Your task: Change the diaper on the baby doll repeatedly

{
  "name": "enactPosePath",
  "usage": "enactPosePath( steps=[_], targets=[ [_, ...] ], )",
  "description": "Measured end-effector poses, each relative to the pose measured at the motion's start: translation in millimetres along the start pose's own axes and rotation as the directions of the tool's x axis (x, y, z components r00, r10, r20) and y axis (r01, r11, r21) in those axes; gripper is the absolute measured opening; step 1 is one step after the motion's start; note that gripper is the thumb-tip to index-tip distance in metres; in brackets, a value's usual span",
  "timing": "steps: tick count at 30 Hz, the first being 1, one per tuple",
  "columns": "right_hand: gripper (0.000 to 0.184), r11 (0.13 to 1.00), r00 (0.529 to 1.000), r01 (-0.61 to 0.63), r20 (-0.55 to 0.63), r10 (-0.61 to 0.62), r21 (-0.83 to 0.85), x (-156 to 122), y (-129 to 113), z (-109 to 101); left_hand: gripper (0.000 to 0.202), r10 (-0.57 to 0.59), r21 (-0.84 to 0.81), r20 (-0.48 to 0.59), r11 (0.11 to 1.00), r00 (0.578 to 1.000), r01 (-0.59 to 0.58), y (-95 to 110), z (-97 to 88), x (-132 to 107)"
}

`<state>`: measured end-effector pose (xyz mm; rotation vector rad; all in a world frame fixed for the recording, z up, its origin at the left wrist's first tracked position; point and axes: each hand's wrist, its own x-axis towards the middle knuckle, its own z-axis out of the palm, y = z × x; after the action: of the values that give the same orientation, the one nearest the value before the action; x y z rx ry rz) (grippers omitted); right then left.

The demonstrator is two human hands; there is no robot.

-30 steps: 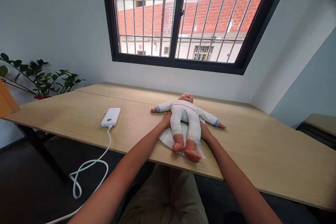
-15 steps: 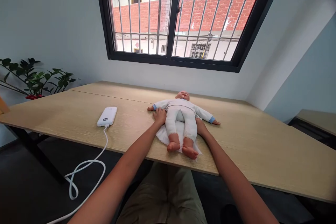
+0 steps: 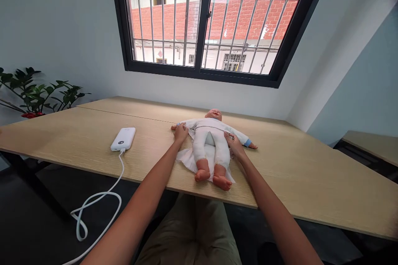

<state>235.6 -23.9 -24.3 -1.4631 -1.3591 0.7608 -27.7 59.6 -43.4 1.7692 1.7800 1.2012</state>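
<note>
A baby doll [image 3: 214,143] in white clothes with blue cuffs lies on its back on the table, its bare feet toward me. Under its hips and legs spreads a thin white diaper [image 3: 186,158], its edge sticking out on the left. My left hand [image 3: 180,133] is closed beside the doll's left-side arm, pinching what looks like the upper edge of the diaper. Against the doll's hip on the right rests my right hand [image 3: 234,144], fingers drawn together at the waist. What they grip there is hidden.
A white power bank [image 3: 123,139] lies on the table to the left, its white cable [image 3: 116,180] hanging over the front edge in loops. The wooden table [image 3: 298,165] reaches to the wall under a barred window [image 3: 199,70]. A potted plant [image 3: 40,91] stands far left.
My left hand has moved outward to the left, and the diaper's left edge spreads wider. My right hand has come up from beside the hip to the doll's waist. The view has shifted slightly.
</note>
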Motion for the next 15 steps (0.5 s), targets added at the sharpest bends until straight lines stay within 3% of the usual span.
enactPosePath(
  steps=[4, 9, 11, 15],
  targets=[
    [0.104, 0.993, 0.991, -0.118, 0.071, 0.116, 0.026, -19, -24, -1, 0.023, 0.106, -0.033, 0.054, 0.994, 0.993, -0.104, 1, 0.4, -4],
    [0.126, 0.995, 0.983, -0.101, 0.155, 0.100, -0.007, -28, -33, 1, 0.044, 0.166, 0.008, 0.090, 0.986, 0.982, -0.167, 4, -0.2, -14],
    [0.126, 0.998, 0.983, -0.071, 0.168, 0.070, 0.000, -26, -28, 2, 0.042, 0.158, 0.005, 0.058, 0.987, 0.986, -0.158, 6, -1.4, -14],
    [0.121, 1.000, 0.988, -0.005, 0.155, 0.005, 0.000, -22, -18, 6, 0.009, 0.169, -0.144, -0.093, 0.973, 0.981, -0.181, 16, -1.2, -12]
  ],
)
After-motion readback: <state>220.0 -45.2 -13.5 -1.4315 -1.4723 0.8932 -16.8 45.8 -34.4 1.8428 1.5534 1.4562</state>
